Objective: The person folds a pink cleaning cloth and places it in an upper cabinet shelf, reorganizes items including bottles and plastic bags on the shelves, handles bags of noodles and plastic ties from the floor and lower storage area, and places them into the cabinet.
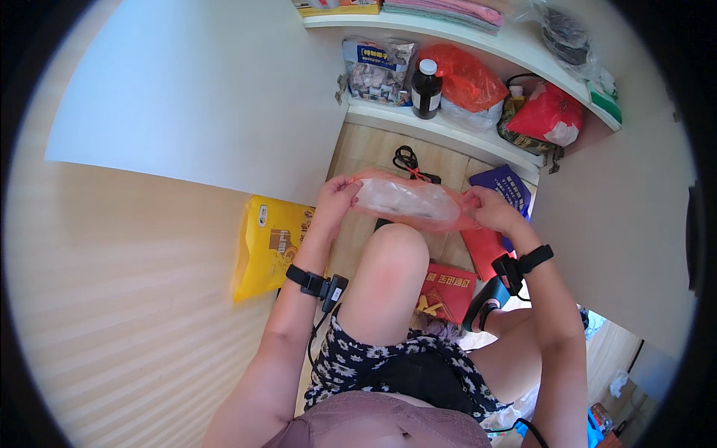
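Observation:
A thin red plastic bag [386,219] is stretched sideways above my raised knee. Inside it, or lying in its mouth, is clear crumpled plastic [406,199]; which of the two I cannot tell. My left hand [339,196] pinches the bag's left end between thumb and fingers. At the other end, my right hand [490,206] grips the bunched red film. Below and behind the bag, a coiled black cable [408,159] with a red tie lies on the floor. Close to my right hand is a dark blue printed bag [504,187].
An open cabinet stands ahead, its lower shelf [381,115] holding a clear packet [379,73], a dark bottle [427,89] and red bags [468,78]. Doors flank me at left [207,95] and right [610,224]. A yellow bag [269,246] and a red printed packet [448,291] lie low.

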A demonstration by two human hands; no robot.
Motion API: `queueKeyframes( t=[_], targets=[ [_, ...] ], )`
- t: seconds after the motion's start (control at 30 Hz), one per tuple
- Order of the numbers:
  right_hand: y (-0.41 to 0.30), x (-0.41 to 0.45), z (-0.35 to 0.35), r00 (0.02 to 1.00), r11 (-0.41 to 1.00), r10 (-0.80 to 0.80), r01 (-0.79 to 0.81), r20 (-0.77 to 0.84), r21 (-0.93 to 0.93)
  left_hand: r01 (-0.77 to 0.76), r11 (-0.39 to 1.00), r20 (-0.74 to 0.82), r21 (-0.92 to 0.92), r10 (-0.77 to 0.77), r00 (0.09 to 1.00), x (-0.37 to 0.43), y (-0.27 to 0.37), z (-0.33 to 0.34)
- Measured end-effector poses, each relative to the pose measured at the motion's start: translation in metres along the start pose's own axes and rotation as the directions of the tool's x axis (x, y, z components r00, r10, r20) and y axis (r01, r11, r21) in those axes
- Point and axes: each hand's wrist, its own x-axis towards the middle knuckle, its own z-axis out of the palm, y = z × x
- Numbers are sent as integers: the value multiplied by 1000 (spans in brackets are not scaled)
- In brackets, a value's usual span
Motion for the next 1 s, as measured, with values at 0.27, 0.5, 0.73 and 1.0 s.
queueKeyframes(
  t=[0.27, 0.5, 0.73, 1.0],
  targets=[
    [4, 12, -34, 992, 973, -38, 64, 121, -221, 5, 998, 45, -59, -2, 999, 19, 12, 14],
    [-14, 6, -42, 999, 963, -35, 25, -32, -269, -26, 998, 107, -53, 31, 994, 41, 33, 35],
    [-15, -3, -39, 979, 925, -128, 175, 157, -338, 35, 997, 185, 64, -46, 982, 44, 16, 13],
    [-42, -38, -141, 979, 743, -204, 144, -16, -654, 105, 983, 290, 153, -146, 946, 36, 34, 9]
  ],
)
